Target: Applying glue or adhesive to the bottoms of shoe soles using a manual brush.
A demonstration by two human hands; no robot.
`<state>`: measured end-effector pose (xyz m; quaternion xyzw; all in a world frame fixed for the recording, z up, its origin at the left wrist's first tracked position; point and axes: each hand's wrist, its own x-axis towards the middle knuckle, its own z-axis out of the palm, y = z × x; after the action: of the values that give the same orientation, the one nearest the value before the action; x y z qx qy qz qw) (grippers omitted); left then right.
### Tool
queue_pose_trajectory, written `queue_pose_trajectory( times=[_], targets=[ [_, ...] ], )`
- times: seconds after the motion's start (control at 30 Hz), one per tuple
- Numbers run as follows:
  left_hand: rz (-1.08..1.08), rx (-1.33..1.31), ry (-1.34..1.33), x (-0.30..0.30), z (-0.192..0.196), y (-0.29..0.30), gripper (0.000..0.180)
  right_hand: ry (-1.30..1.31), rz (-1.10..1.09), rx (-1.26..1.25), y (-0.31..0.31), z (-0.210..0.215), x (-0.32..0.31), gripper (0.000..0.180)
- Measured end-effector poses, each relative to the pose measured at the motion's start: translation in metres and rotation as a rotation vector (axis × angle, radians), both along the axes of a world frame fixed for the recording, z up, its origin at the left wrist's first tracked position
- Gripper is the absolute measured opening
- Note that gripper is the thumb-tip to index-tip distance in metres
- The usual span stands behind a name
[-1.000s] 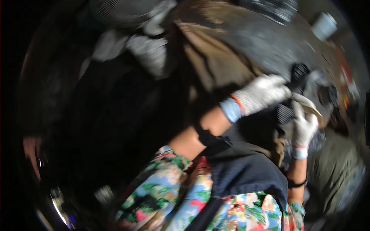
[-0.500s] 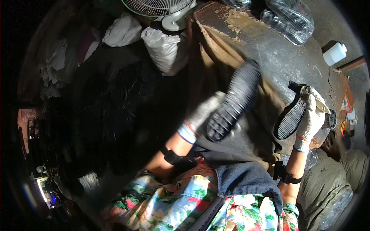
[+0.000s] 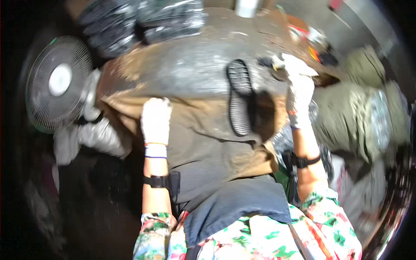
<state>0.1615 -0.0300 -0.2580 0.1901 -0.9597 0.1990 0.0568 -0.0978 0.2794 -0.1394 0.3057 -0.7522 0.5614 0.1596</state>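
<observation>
A black shoe sole (image 3: 241, 97) with a ridged tread lies tread up, partly on the worn table (image 3: 182, 69) and partly on the brown cloth at its near edge. To its left, my left hand (image 3: 156, 121), in a white knit glove, is over the cloth with its fingers curled. Whatever might be inside them is hidden. My right hand (image 3: 299, 86), also gloved, is right of the sole by a small dark cup (image 3: 279, 73). Its fingers look closed and are blurred; a pale thing shows at them, too smeared to name. A dark scrap (image 3: 265, 62) lies beside the cup.
A fan (image 3: 60, 82) and white sacks (image 3: 99, 136) stand at the left. Clear-wrapped black bundles (image 3: 171, 19) and a white bottle (image 3: 247, 8) are at the table's far side. Olive-green sacks (image 3: 346, 121) fill the right. A dark apron (image 3: 238, 199) covers my lap.
My view has turned right. The sole that was in my left hand now lies on the table edge, let go. The second sole by my right hand no longer shows.
</observation>
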Motion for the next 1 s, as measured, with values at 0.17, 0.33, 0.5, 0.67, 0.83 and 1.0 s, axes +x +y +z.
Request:
queue_pose_trajectory(
  times=[0.17,0.33,0.5,0.67,0.83,1.0],
  targets=[
    [0.010,1.343,0.254,-0.107,0.009,0.130,0.029,0.438,-0.194,0.170,0.057,0.007,-0.083,0.020],
    [-0.114,0.654,0.681,-0.127,0.009,0.156,0.047,0.125,-0.199,0.268,0.056,-0.002,-0.120,0.021],
    [-0.676,0.416,0.368,-0.187,0.027,0.146,0.048,0.263,-0.206,0.746,0.046,-0.014,-0.148,0.024],
    [-0.728,0.368,0.362,-0.217,0.032,0.136,0.027,0.073,-0.226,1.004,0.031,-0.026,-0.164,0.036],
    [-0.707,0.250,0.428,-0.203,0.045,0.085,0.013,-0.025,-0.172,0.793,0.040,-0.051,-0.179,0.033],
    [-0.337,0.575,0.241,-0.153,0.089,0.024,0.016,0.193,-0.252,0.685,0.054,-0.070,-0.179,0.026]
  ],
)
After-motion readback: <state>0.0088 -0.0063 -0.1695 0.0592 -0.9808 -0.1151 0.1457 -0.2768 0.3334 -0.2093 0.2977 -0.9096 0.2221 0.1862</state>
